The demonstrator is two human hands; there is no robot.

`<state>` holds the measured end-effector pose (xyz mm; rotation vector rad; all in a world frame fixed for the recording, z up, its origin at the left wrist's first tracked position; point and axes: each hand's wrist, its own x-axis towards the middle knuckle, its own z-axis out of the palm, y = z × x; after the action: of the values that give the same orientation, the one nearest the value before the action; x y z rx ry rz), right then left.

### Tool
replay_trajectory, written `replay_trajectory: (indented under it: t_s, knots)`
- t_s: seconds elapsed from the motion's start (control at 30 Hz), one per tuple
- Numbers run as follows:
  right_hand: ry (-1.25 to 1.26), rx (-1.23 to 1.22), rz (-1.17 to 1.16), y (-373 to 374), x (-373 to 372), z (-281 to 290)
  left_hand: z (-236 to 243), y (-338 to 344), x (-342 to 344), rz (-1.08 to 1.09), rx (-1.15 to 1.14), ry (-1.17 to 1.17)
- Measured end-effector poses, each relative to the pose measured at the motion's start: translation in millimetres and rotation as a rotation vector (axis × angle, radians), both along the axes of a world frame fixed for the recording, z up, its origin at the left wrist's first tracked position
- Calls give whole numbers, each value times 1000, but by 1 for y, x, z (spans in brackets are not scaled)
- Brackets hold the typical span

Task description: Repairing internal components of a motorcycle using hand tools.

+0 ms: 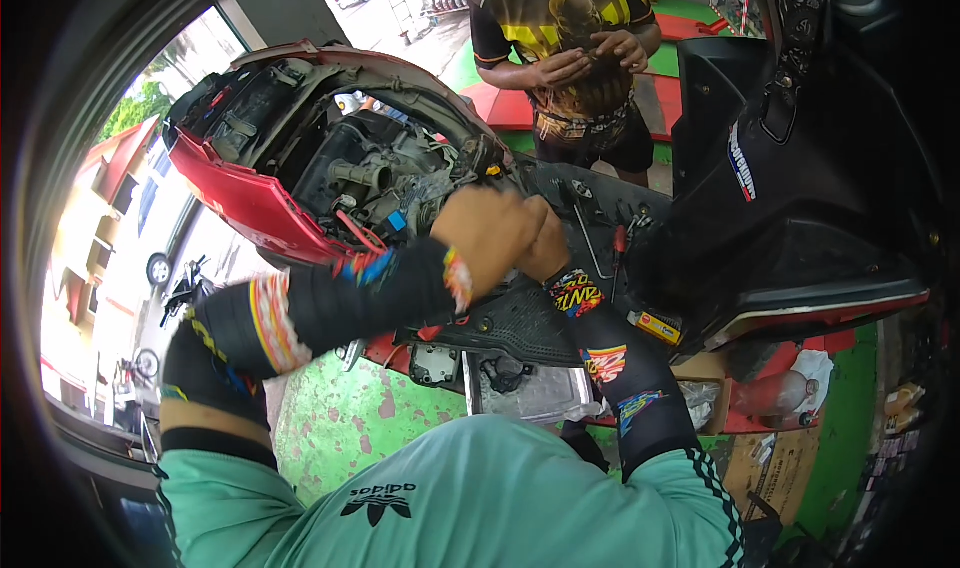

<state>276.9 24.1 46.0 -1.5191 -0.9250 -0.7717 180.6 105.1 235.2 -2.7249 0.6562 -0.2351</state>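
Observation:
My left hand (482, 230) is closed, with its knuckles turned up, over the middle of a partly stripped scooter. Pressed close against it is my right hand (547, 246), also closed. Whatever lies between the fingers is hidden behind the knuckles. Both hands are above the near edge of the scooter's black footboard (530, 320). Left of them the opened red rear body (250, 203) exposes the engine parts (370, 173) and a small blue piece (397, 221). A red-handled screwdriver (619, 240) and a long metal wrench (590, 238) lie on the footboard, right of my hands.
Across the scooter stands another person (565, 63), both hands raised at the chest. The black front shield (800, 188) rises on the right. A yellow box (656, 328) sits by my right forearm. Below are a metal tray (525, 400), a clear bottle (780, 393) and flattened cardboard (775, 473).

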Motion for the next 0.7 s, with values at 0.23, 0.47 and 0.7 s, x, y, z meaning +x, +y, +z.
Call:
replay_trajectory:
  t_s: [0.23, 0.47, 0.7]
  knots:
    - [394, -10, 113, 5, 4, -17, -25, 20, 21, -67, -232, -262]
    - [585, 180, 386, 4, 4, -15, -10, 20, 65, -97, -172, -200]
    - [688, 188, 357, 3, 5, -13, -11, 15, 77, -99, -291, -270]
